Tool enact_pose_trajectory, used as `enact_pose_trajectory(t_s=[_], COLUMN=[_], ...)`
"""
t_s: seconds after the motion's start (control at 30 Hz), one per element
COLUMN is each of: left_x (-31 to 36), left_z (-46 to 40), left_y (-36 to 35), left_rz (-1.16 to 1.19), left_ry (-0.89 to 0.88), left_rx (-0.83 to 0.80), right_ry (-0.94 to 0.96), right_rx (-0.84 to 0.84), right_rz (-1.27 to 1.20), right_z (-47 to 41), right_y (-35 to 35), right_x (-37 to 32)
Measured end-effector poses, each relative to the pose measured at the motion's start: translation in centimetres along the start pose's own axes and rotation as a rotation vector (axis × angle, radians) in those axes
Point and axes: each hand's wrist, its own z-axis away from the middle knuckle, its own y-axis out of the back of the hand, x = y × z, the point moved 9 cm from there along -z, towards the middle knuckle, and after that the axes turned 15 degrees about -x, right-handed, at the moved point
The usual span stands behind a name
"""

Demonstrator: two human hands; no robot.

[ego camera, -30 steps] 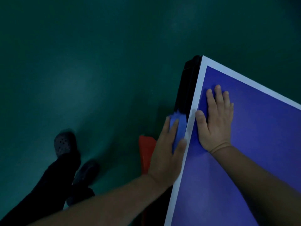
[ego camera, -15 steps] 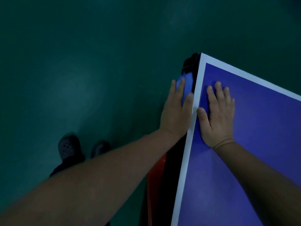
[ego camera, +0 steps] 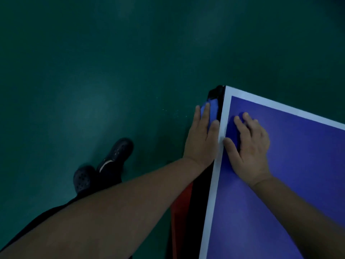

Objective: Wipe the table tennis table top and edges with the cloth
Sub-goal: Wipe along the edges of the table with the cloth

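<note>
Left hand: the left hand point(ego camera: 202, 139) is laid flat, fingers straight, against the dark side edge point(ego camera: 214, 96) of the worktop point(ego camera: 280, 184), and the blue cloth point(ego camera: 210, 111) is pressed beneath its fingertips.
Right hand: the right hand point(ego camera: 250, 144) is spread on the blue top just inside the white border line point(ego camera: 216, 174), fingers slightly bent, nothing held.
Cloth position: the cloth is kept on the vertical edge, close to the far corner point(ego camera: 225, 86), only partly covered by the fingers.
Risk, corner: the cloth is judged likely to run off the corner if the stroke is carried further, so that contact is lost.
Risk, drop: since the cloth is only pressed and not gripped, it could be let fall to the green floor point(ego camera: 112, 71) once pressure is eased.
Risk, coverage: the lower part of the edge is hidden, so a strip could be left unwiped.
Risk, footing: shoes point(ego camera: 113, 154) are placed near the red frame part point(ego camera: 182, 206); it could be knocked in stepping along.
</note>
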Motion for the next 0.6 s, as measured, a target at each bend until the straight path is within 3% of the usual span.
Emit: enact_pose_trajectory(t_s=[0.13, 0.4, 0.6], left_x=[0.7, -2.5, 2.3], left_z=[-2.3, 7.1, -2.3], left_y=[1.2, -2.8, 1.0], left_rz=[-0.003, 0.042, -0.017], left_ry=[-0.017, 0.032, -0.024], left_rx=[0.017, -0.077, 0.093], right_ry=[0.057, 0.017, 0.012], right_rx=[-0.005, 0.032, 0.036], right_rz=[0.023, -0.039, -0.051], right_z=[-5.1, -7.0, -7.1], right_y=[2.5, 2.0, 2.2], right_x=[0.2, 0.3, 0.3])
